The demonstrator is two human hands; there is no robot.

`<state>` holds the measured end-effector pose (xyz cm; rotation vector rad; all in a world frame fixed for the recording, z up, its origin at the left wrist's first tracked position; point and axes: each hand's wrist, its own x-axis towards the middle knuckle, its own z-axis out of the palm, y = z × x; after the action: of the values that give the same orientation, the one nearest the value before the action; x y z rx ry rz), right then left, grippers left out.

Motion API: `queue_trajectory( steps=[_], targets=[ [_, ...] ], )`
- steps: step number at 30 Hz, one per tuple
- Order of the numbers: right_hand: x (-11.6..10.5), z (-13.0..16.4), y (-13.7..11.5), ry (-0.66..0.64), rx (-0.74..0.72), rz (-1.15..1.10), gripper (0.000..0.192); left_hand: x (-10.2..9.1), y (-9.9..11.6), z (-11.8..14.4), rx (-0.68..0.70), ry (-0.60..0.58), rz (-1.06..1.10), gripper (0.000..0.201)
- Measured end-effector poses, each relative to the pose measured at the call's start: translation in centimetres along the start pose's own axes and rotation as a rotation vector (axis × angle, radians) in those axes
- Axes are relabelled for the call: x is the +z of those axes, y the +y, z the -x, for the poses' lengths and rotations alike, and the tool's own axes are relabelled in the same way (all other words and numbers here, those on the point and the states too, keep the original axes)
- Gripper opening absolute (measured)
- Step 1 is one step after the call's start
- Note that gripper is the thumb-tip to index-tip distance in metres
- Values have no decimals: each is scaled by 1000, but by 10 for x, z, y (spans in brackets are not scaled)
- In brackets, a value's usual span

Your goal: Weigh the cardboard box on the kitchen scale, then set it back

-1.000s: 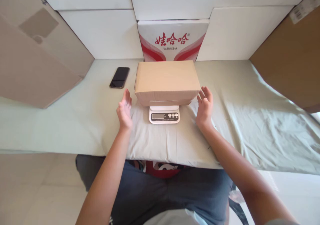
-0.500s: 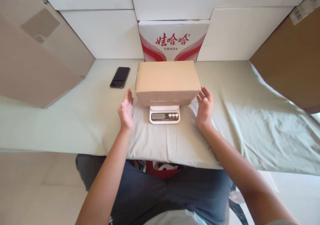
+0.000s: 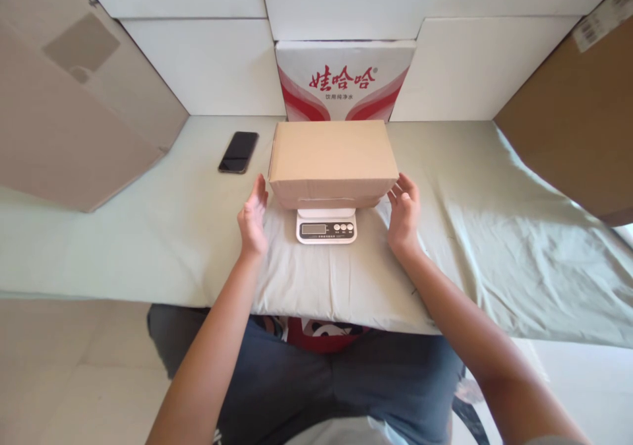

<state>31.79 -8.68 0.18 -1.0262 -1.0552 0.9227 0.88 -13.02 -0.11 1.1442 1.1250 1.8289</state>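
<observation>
A closed brown cardboard box point(image 3: 333, 151) rests on a white digital kitchen scale point(image 3: 326, 237). The box hides the scale's platform, while the display and buttons show at the front; I cannot read any figures. My left hand point(image 3: 254, 217) is upright beside the box's left front corner, fingers stretched out and holding nothing. At the box's right front corner, my right hand point(image 3: 404, 214) has its fingers apart, the tips close to the box's side. Whether those tips touch it I cannot tell.
A black smartphone point(image 3: 239, 152) lies on the pale green cloth point(image 3: 163, 247) left of the box. Behind stands a white carton with red print point(image 3: 341, 79). Large cardboard boxes flank the surface at left point(image 3: 99, 115) and right point(image 3: 573, 115).
My left hand has moved slightly right, nearer to the box. The right hand, the box and the scale look nearly the same, with only a small shift of view.
</observation>
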Motion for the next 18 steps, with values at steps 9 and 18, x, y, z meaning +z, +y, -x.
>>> queue_trajectory(
  steps=[9,18],
  targets=[
    [1,1,1,-60,-38,-9,55,2,-4,3,27,-22,-6,74],
    [7,13,-8,-160,-78,-52,64,1,-5,12,17,-26,-53,85]
  ],
)
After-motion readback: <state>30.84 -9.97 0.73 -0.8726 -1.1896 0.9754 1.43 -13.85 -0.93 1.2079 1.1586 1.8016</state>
